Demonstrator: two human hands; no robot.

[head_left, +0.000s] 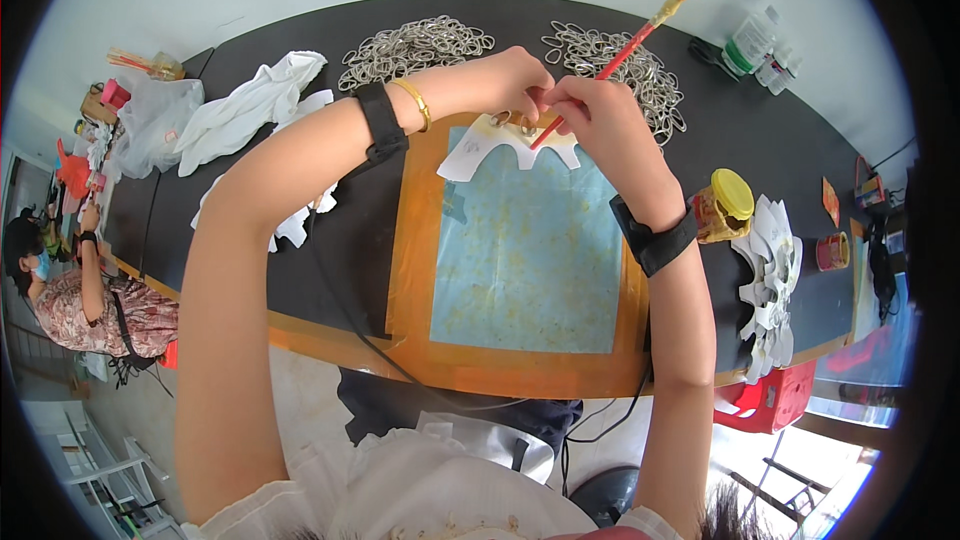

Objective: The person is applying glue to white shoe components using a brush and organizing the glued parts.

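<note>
Near the far edge of a blue sheet (530, 250) lies a white scalloped piece (468, 158), with metal rings (528, 126) on its yellowish upper part. My left hand (522, 78) bends over these rings, its fingers curled in a pinch; what they hold is hidden. Close beside it, my right hand (598, 108) grips a thin red brush (622, 55). The brush slants, its yellow-stained bristle end up at the far right and its bare end down by the white piece.
Two heaps of metal rings (415, 48) lie at the back. On the right stand a yellow-lidded jar (730, 198) and stacked white pieces (770, 280). White cloth (250, 110) lies left. Another person (100, 320) sits far left. A cable (350, 315) crosses the table edge.
</note>
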